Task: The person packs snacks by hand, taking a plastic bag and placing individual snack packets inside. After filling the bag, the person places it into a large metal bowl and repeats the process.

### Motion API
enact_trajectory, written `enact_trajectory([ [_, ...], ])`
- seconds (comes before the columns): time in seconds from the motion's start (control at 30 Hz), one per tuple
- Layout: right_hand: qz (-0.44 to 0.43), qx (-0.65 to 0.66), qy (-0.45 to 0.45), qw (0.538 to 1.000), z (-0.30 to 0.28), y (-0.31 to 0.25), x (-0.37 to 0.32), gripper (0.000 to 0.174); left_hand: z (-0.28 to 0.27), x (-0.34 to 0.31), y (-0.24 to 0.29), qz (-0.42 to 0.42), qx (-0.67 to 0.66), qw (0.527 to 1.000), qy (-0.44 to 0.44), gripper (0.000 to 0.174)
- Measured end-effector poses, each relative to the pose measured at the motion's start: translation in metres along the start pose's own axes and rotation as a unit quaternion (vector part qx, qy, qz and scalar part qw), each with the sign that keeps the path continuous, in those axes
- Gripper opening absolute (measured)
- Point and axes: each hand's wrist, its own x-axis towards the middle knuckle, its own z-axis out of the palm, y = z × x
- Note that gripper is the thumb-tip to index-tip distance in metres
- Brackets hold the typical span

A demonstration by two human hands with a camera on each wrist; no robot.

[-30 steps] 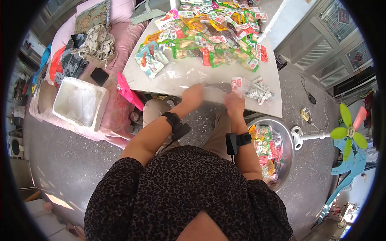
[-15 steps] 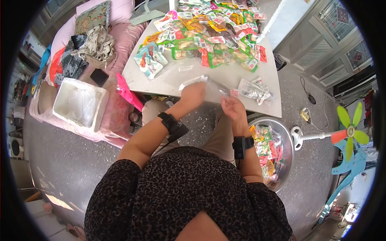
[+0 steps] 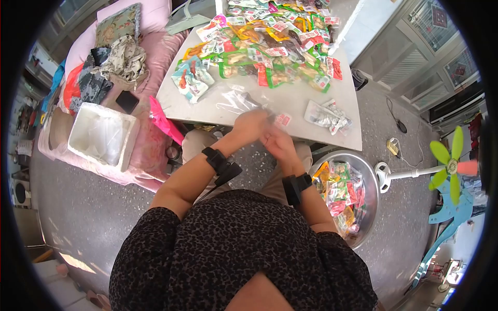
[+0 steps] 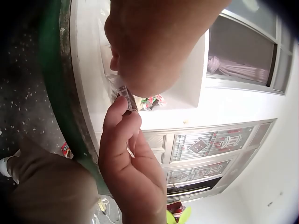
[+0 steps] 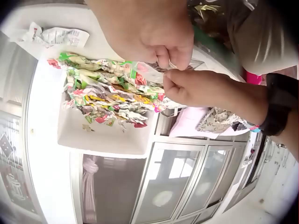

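Note:
My left hand (image 3: pixel 250 126) and right hand (image 3: pixel 280 145) meet at the table's near edge in the head view. Clear plastic packaging (image 3: pixel 239 101) extends beyond the left hand, with a red-and-white label (image 3: pixel 282 119) beside the fingers. In the left wrist view, the right hand (image 4: pixel 135 163) pinches a crinkled end of the packaging (image 4: pixel 124 93) between thumb and finger, close below the left hand (image 4: pixel 154 46). From the right wrist view, the left hand (image 5: pixel 201 88) grips the plastic with curled fingers, touching the right hand (image 5: pixel 149 30). Fingers hide much of the packaging.
Colourful food packets (image 3: pixel 275 49) cover the back of the white table (image 3: pixel 181 109). Silvery packets (image 3: pixel 329 116) lie at its right. A metal basin (image 3: pixel 369 207) of packets stands lower right, near a fan (image 3: pixel 452 166). A foam box (image 3: pixel 132 129) sits on the bed at left.
My right hand has moved left to meet the left hand. The plastic, earlier stretched between the separated hands, now lies mostly beyond the left hand, and the label has shifted left.

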Motion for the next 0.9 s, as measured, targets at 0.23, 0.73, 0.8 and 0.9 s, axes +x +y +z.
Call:
enact_trajectory([
  [0.23,0.105,-0.295,0.011,0.950,0.007,-0.022,0.010,0.011,-0.002,-0.006,-0.007,-0.008,-0.005,1.000,0.005,0.013],
  [0.73,0.023,-0.227,0.054,0.972,-0.001,0.007,0.054,0.004,-0.009,-0.003,-0.008,-0.090,-0.089,0.991,-0.049,0.025],
  [0.8,0.065,-0.293,0.047,0.953,-0.003,-0.004,0.051,0.004,-0.011,-0.003,-0.011,-0.081,-0.088,0.992,-0.052,0.023],
  [0.9,-0.035,-0.309,0.135,0.941,0.010,-0.007,0.048,0.003,-0.005,-0.005,-0.017,-0.028,-0.024,0.999,-0.038,0.021],
])
